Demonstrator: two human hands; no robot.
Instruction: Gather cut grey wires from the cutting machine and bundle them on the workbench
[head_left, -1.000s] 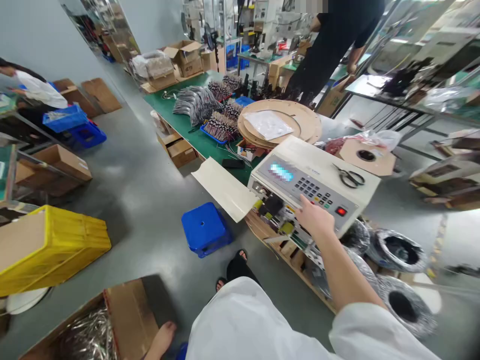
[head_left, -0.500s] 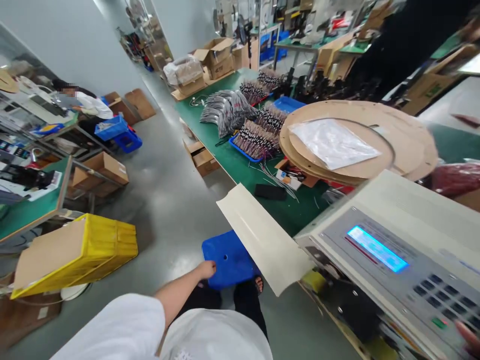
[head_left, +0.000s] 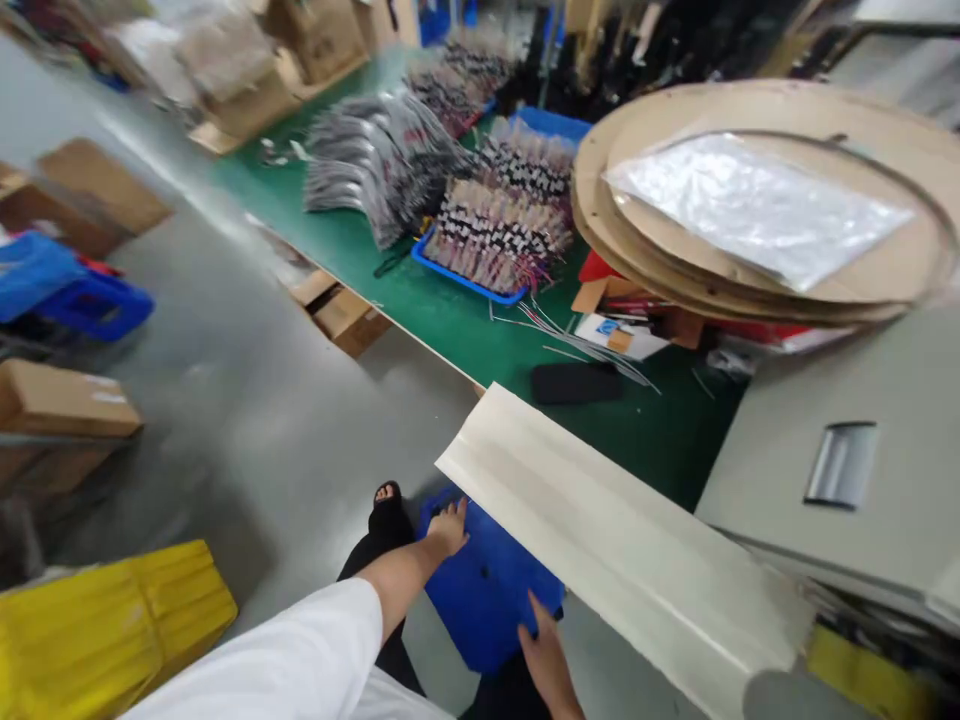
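Observation:
A blue plastic stool [head_left: 480, 590] with a small hole in its seat stands on the floor in front of me, between my legs. My left hand [head_left: 450, 528] is closed on its far edge, the fingers partly hidden by blur. Over the near right part of the stool, my right hand [head_left: 546, 655] has thumb and index finger apart and holds nothing. Whether it touches the seat I cannot tell. A long cream-coloured curved chute [head_left: 600, 520] slopes down from the machine [head_left: 795, 450] and overhangs the stool's right side.
The green workbench [head_left: 450, 330] carries grey cable bundles [head_left: 367, 160], a blue tray [head_left: 469, 285] of wire bundles, a black phone-like object [head_left: 576, 382] and large round boards [head_left: 600, 225] with a plastic bag [head_left: 757, 200]. A yellow crate [head_left: 120, 630] stands at left.
My view has swung right and closer to the bench. My right hand has left the machine's keypad and come down by the stool. My left hand is now at the stool's far edge.

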